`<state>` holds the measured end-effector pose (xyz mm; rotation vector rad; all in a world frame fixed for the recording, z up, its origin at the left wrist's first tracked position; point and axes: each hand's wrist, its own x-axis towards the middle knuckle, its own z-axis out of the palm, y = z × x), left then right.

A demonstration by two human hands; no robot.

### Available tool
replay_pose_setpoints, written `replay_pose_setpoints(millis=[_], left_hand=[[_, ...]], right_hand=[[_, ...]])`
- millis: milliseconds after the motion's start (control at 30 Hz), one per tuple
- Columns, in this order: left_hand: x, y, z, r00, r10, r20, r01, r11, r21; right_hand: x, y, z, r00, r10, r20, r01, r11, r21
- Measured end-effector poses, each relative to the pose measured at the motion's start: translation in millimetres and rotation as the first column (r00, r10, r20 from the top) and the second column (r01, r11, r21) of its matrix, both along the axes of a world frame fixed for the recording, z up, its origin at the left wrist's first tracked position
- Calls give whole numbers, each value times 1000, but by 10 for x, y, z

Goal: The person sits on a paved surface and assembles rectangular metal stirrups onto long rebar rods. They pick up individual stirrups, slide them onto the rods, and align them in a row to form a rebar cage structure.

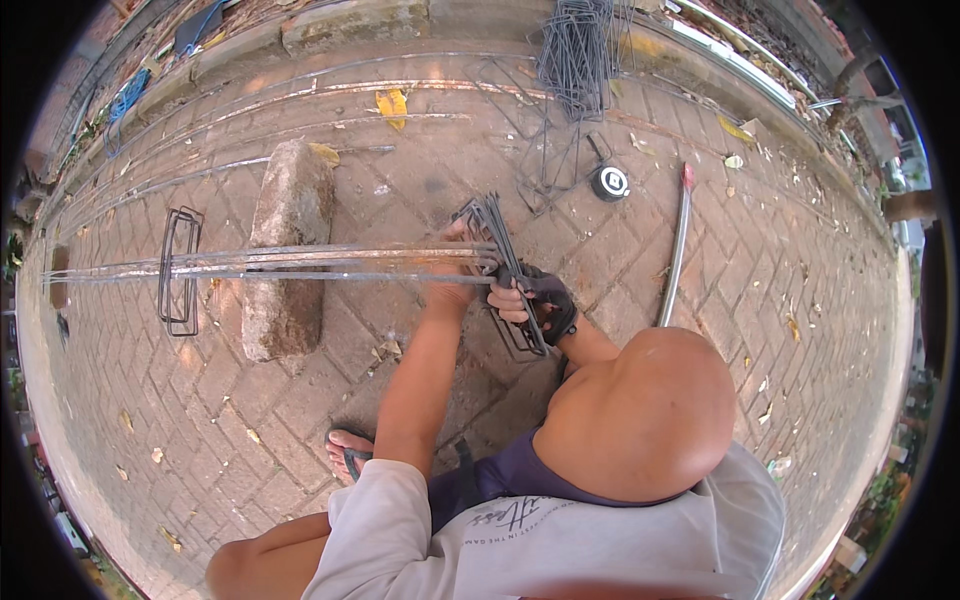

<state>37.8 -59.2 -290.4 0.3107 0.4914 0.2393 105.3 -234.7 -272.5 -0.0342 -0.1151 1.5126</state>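
Note:
Several long rusty steel bars (375,257) run level from the far left to the middle. My bare left hand (452,262) is closed around them near their right ends, its fingers partly hidden behind the bars. A bundle of dark rectangular steel stirrups (496,225) stands tilted around the bar ends. My right hand (540,303), in a black fingerless glove, grips the bundle's lower part. Farther left, some more stirrups (180,270) hang loosely around the bars. A rough stone block (290,215) lies under the bars, between those stirrups and my left hand.
A round tape measure (610,182) and a metal pry bar (677,245) with a red tip lie on the brick paving, right of my hands. A tangled pile of stirrups (578,60) is at the back, by the kerb (340,30). Loose bars (240,110) lie behind the block.

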Motion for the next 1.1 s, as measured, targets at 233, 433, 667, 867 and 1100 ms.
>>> replay_pose_setpoints(millis=[233, 433, 667, 867, 1100], left_hand=[[38, 1, -6, 856, -161, 491, 338, 894, -296], [-128, 152, 292, 994, -99, 45, 101, 994, -37], [-461, 263, 237, 997, -77, 23, 73, 986, 149], [-517, 282, 155, 994, -108, 15, 99, 957, 272], [-936, 456, 7, 997, -60, -51, 67, 987, 149]], right_hand=[[61, -49, 154, 995, 46, 93, -38, 995, -88], [117, -98, 661, 608, 200, 768, 286, 848, -447], [-168, 64, 1132, -15, 387, 922, 556, 770, -314], [-187, 142, 1427, -272, 375, 886, 550, 816, -177], [-468, 589, 1321, 173, 338, 925, 337, 863, -378]])
